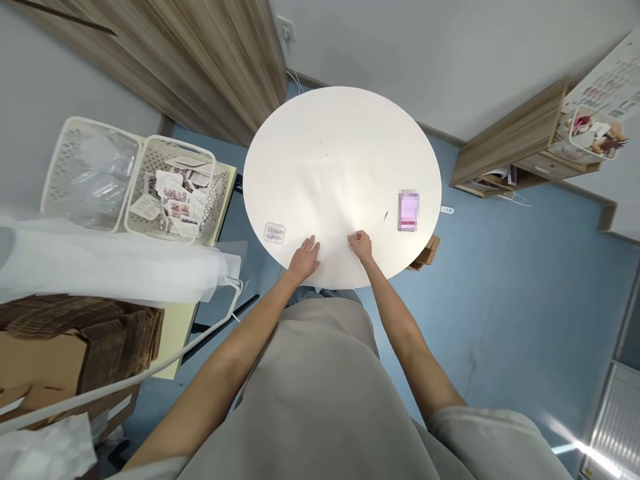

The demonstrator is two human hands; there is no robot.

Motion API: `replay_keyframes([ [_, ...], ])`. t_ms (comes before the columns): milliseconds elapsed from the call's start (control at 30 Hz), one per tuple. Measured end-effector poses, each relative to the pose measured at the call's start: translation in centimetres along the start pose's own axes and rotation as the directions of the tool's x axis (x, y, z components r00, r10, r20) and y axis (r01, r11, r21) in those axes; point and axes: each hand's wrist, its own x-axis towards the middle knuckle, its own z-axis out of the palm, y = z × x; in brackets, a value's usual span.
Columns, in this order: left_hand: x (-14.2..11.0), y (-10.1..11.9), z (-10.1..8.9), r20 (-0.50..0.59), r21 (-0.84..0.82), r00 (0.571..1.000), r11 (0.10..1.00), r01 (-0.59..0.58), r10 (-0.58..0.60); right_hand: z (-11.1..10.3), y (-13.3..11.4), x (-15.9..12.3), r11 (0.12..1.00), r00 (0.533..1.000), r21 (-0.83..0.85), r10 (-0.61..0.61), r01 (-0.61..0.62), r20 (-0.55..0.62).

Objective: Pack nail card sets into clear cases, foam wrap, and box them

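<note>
A pale, see-through sheet (327,197) lay on the white round table (345,110), near side, straight in front of me, its outline so faint that I could not trace every edge. My left hand (304,260) rested palm down near the table's near rim, by the sheet's left side, the fingers a little spread and holding nothing that I could make out. My right hand (361,245) was just to the right, fingers curled in and thumb drawn up to the forefinger; it looked like a pinch, though I cannot tell whether a bit of the sheet was caught in it.

I judged the sheet light and limp, with soft creases through its middle, likely slippery against the smooth top and quick to wrinkle if pushed. An edge or a corner seemed the place to take hold, with a fingertip pinch, while a flat palm kept the rest from sliding. It probably would not break, but a hard tug might stretch or tear it.

To the left of my left hand, well apart from the sheet, was a small clear case (275,233) with little pinkish pieces inside. Over on the right lay a phone (409,212), with a small dark scrap (386,216) just left of it.
</note>
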Motion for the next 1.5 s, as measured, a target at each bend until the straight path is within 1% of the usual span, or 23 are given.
replay_keyframes([
  [100, -0.4, -0.2, 0.8, 0.014, 0.000, 1.000, 1.000, 0.003, -0.003, -0.2, 0.3, 1.1, 1.000, 1.000, -0.010, 0.007, -0.007, 0.020],
  [200, -0.1, -1.0, 0.4, -0.022, -0.015, 0.999, 0.999, 0.029, -0.029, -0.6, 0.2, 2.0, 1.000, 1.000, -0.014, 0.004, -0.004, 0.031],
  [267, 0.4, -2.5, -0.7, -0.072, -0.035, 0.993, 0.995, 0.088, -0.091, -1.0, 0.1, 2.5, 1.000, 0.999, -0.023, 0.006, -0.005, 0.034],
  [333, 0.9, -4.8, -2.2, -0.125, -0.053, 0.978, 0.985, 0.163, -0.168, -1.5, 0.1, 2.9, 1.000, 1.000, -0.031, 0.005, -0.004, 0.026],
  [400, 1.1, -7.4, -3.6, -0.144, -0.045, 0.966, 0.976, 0.211, -0.215, -2.1, 0.3, 2.8, 0.999, 1.000, -0.047, -0.002, 0.003, 0.013],
  [467, 1.1, -9.7, -4.5, -0.111, -0.030, 0.966, 0.973, 0.230, -0.232, -2.7, 0.8, 2.3, 0.997, 1.000, -0.073, -0.003, 0.004, 0.014],
  [533, 0.9, -11.3, -4.8, -0.083, -0.033, 0.973, 0.977, 0.213, -0.215, -3.2, 1.7, 1.3, 0.995, 1.000, -0.099, -0.001, 0.003, 0.020],
  [600, 0.7, -12.0, -4.7, -0.095, -0.041, 0.977, 0.981, 0.188, -0.191, -3.6, 2.7, -0.3, 0.992, 1.000, -0.124, 0.002, 0.000, 0.016],
  [667, 0.5, -12.1, -4.3, -0.132, -0.044, 0.974, 0.983, 0.179, -0.183, -3.7, 3.9, -2.1, 0.988, 1.000, -0.151, 0.018, -0.017, 0.003],
  [767, 0.5, -11.7, -4.1, -0.174, -0.054, 0.963, 0.979, 0.198, -0.204, -3.5, 5.4, -4.6, 0.982, 0.997, -0.169, 0.077, -0.078, -0.015],
  [833, 0.6, -11.1, -4.1, -0.186, -0.077, 0.958, 0.975, 0.209, -0.220, -3.1, 5.9, -5.7, 0.981, 0.993, -0.150, 0.117, -0.121, -0.033],
  [900, 0.7, -10.3, -4.2, -0.204, -0.112, 0.953, 0.972, 0.206, -0.225, -2.6, 6.0, -6.3, 0.983, 0.988, -0.113, 0.142, -0.147, -0.056],
  [967, 0.9, -9.1, -4.1, -0.231, -0.151, 0.950, 0.972, 0.180, -0.212, -2.0, 5.6, -6.2, 0.986, 0.987, -0.083, 0.142, -0.148, -0.079],
  [1033, 1.1, -7.4, -3.9, -0.248, -0.189, 0.953, 0.974, 0.128, -0.173, -1.4, 4.8, -5.5, 0.988, 0.988, -0.072, 0.127, -0.134, -0.086],
  [1133, 1.4, -4.6, -3.3, -0.224, -0.228, 0.971, 0.973, 0.029, -0.081, -0.6, 3.2, -3.6, 0.991, 0.991, -0.075, 0.103, -0.109, -0.085],
  [1200, 1.6, -2.8, -2.8, -0.208, -0.215, 0.978, 0.976, -0.017, -0.029, -0.2, 2.2, -2.0, 0.993, 0.993, -0.083, 0.076, -0.083, -0.087],
  [1300, 2.1, -0.7, -2.1, -0.196, -0.172, 0.981, 0.984, -0.036, 0.001, 0.2, 1.3, 0.1, 0.995, 0.996, -0.086, 0.042, -0.049, -0.080],
  [1400, 2.7, 0.5, -1.6, -0.179, -0.141, 0.984, 0.990, -0.029, 0.003, 0.1, 1.0, 1.2, 0.995, 0.997, -0.094, 0.019, -0.026, -0.074],
  [1500, 3.3, 0.6, -0.8, -0.154, -0.141, 0.988, 0.990, -0.023, 0.001, -0.5, 1.4, 1.0, 0.992, 0.998, -0.128, 0.007, -0.016, -0.070],
])
